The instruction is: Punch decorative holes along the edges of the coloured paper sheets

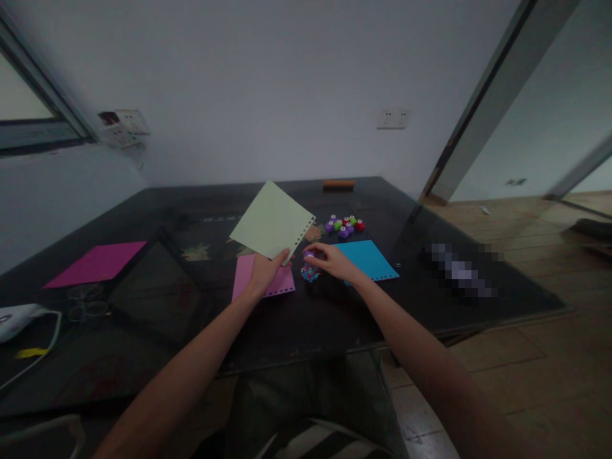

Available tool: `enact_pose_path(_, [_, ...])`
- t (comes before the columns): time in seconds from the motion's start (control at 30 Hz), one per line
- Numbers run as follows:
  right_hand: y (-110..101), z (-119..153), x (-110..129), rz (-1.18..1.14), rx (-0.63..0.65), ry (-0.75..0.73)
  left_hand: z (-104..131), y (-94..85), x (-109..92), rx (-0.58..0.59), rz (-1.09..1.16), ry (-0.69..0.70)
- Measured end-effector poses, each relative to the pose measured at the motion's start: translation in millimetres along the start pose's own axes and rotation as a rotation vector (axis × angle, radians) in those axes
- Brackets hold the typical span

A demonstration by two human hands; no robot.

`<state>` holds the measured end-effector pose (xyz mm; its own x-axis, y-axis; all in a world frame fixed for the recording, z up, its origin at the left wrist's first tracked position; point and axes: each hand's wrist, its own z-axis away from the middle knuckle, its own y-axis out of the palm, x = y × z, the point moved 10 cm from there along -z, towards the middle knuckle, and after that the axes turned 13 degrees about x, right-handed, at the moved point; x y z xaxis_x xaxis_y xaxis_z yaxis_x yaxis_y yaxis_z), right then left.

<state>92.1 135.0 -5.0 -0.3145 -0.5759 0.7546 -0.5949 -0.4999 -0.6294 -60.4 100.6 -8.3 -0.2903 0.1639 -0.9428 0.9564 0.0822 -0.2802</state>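
Observation:
My left hand point(264, 273) pinches the lower corner of a pale green sheet of paper point(270, 220), held tilted above the table. Holes run along the sheet's lower right edge. Close beside it, my right hand point(332, 260) has its fingers closed on a small purple craft punch point(308, 254), partly hidden by the fingers. Just below these fingers lies a little heap of multicoloured paper bits point(310, 274). A pink sheet point(243, 274) with a holed edge is partly under my left hand. A blue sheet point(366, 256), also holed, lies beyond my right wrist.
Several purple, green and red punches with white tops point(345, 225) cluster behind the blue sheet. A magenta sheet point(98, 263) and glasses point(88, 309) lie at the left, near a white device with a cable point(19, 320). A brown bar point(338, 184) rests at the back edge.

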Motion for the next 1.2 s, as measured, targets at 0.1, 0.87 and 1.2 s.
enact_pose_path(0.1, [-4.0, 0.8, 3.0, -0.037, -0.016, -0.019, -1.8, -1.2, 0.8, 0.004, -0.017, 0.019])
enact_pose_path(0.87, [-20.5, 5.1, -11.9, -0.338, -0.23, 0.05, -8.7, 0.1, 8.0, 0.075, -0.131, 0.035])
enact_pose_path(1.2, [-58.5, 8.9, 5.0, -0.075, -0.359, 0.007, -8.5, 1.0, 13.7, 0.071, -0.147, 0.01])
